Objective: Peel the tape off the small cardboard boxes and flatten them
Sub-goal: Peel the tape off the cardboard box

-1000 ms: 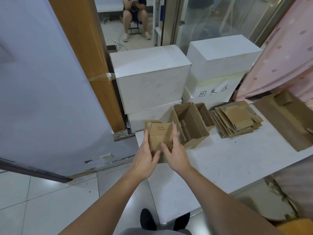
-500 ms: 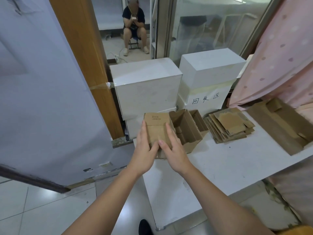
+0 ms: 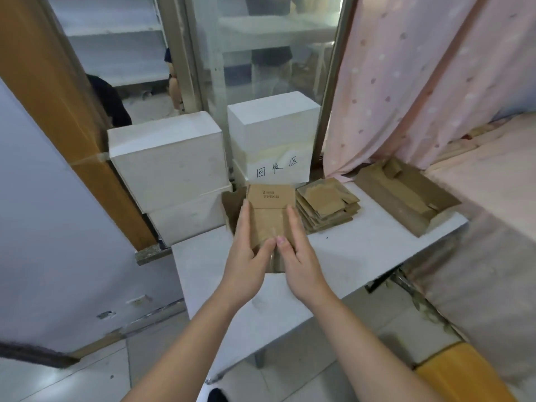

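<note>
Cardboard box (image 3: 268, 216), flattened, sits between both hands above the table (image 3: 362, 250): left hand (image 3: 246, 256) and right hand (image 3: 298, 256) each grasp an edge, thumbs on top.

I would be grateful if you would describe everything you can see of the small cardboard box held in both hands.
The small cardboard box is plain brown corrugated card, pressed nearly flat, its broad face toward the camera. A top flap carries dark printed characters, too small to read. A crease runs across below it. The left hand and right hand hold its side edges, thumbs meeting on the lower front. It is held above the white table, in front of an open carton; whether it touches either cannot be told.
</note>
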The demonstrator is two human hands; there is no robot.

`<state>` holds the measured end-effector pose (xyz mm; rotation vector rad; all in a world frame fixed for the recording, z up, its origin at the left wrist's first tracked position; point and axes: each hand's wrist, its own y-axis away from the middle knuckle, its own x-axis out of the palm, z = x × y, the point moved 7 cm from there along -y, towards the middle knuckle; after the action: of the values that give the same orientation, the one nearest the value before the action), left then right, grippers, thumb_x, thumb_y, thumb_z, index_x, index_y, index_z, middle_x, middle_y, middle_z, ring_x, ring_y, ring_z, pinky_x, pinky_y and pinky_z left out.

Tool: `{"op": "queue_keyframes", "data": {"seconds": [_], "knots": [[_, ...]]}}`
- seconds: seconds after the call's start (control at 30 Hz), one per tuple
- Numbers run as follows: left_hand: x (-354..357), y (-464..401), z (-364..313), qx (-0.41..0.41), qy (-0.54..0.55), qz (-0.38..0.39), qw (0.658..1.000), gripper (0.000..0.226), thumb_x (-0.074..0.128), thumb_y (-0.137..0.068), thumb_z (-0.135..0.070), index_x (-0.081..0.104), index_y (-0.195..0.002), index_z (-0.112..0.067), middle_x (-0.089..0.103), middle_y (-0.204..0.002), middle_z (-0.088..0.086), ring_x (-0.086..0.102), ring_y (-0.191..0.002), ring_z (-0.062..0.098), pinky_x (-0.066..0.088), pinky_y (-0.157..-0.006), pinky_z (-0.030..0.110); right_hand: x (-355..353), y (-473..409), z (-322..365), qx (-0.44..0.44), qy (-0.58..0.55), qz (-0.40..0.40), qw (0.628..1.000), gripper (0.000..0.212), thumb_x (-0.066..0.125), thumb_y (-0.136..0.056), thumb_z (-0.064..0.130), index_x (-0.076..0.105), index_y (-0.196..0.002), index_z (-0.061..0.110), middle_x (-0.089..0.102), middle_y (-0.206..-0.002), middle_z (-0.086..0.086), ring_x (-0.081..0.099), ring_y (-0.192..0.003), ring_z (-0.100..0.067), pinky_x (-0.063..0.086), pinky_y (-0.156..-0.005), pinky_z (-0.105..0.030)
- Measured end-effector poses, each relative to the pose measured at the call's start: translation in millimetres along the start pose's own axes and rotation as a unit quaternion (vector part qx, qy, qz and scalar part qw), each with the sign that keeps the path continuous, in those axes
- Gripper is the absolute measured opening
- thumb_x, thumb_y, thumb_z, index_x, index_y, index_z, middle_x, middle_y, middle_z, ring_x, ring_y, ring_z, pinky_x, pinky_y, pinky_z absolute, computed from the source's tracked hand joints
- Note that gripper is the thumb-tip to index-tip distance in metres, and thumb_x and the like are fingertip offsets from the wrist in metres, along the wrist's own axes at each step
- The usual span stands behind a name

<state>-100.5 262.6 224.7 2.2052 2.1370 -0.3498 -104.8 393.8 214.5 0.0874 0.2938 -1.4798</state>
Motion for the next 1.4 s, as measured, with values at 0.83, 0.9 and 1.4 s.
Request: {"op": "queue_keyframes", "data": {"seconds": [0.83, 0.9, 1.4], "knots": [[276.9, -139.6, 9.2, -0.054, 0.024, 0.048, 0.997, 0.073, 0.050, -0.092, -0.045, 0.010, -0.145, -0.075, 0.038, -0.162, -0.018, 0.039, -0.148, 0.007, 0.037, -0.121, 0.044, -253.2, -90.3, -133.1, 0.079, -0.013, -0.074, 0.994, 0.057, 0.044, -0.100, 0.050, 0.016, -0.146, 0.069, 0.027, -0.163, 0.021, 0.026, -0.150, -0.004, 0.031, -0.122, -0.045], [286.8, -167.7, -2.0, -0.042, 0.027, 0.043, 0.998, 0.072, 0.051, -0.094, -0.039, 0.012, -0.142, -0.077, 0.041, -0.160, -0.018, 0.042, -0.145, 0.006, 0.039, -0.120, 0.042, -269.8, -116.8, -134.1, 0.071, -0.014, -0.075, 0.994, 0.056, 0.045, -0.102, 0.049, 0.016, -0.142, 0.075, 0.028, -0.162, 0.020, 0.028, -0.150, -0.005, 0.032, -0.121, -0.045], [318.0, -251.0, -10.3, -0.049, 0.054, -0.087, 0.994, 0.072, 0.049, -0.101, -0.012, 0.025, -0.156, -0.053, 0.052, -0.151, -0.019, 0.047, -0.141, 0.003, 0.043, -0.115, 0.032, -311.4, -228.1, -151.6, 0.059, -0.043, 0.070, 0.995, 0.058, 0.045, -0.108, 0.030, 0.020, -0.155, 0.054, 0.033, -0.160, 0.021, 0.036, -0.145, -0.002, 0.035, -0.120, -0.040]]}}
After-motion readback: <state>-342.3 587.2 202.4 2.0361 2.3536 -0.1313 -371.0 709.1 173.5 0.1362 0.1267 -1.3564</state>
